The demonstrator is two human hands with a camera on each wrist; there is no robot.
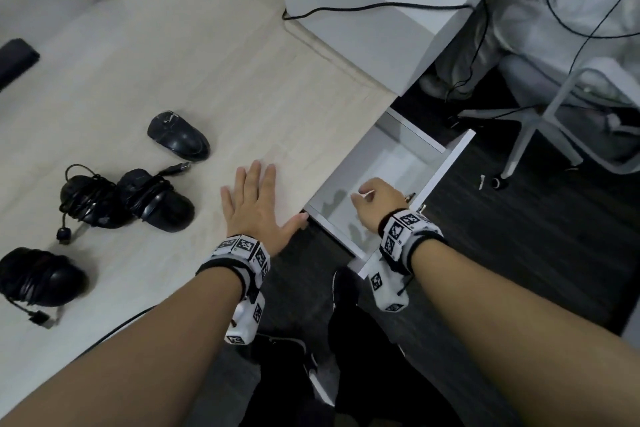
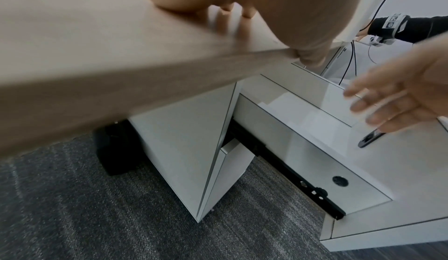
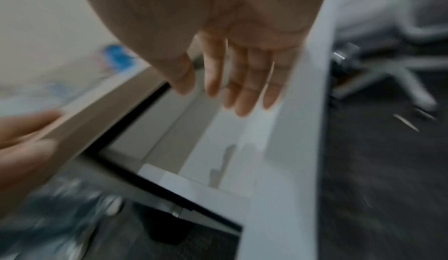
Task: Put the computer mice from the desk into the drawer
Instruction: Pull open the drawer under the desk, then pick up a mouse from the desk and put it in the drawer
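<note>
My left hand (image 1: 254, 204) lies flat on the counter (image 1: 242, 87), fingers spread; my right hand (image 1: 377, 199) hangs relaxed, fingers straight, over the open drawer (image 1: 446, 166).

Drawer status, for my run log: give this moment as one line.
drawer: open, nothing seen inside | mice: four on desk | left hand: flat on desk edge | right hand: empty over drawer

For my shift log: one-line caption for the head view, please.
Four black mice wait on the desk; left hand flat at its edge, right hand over the open, empty drawer.
</note>
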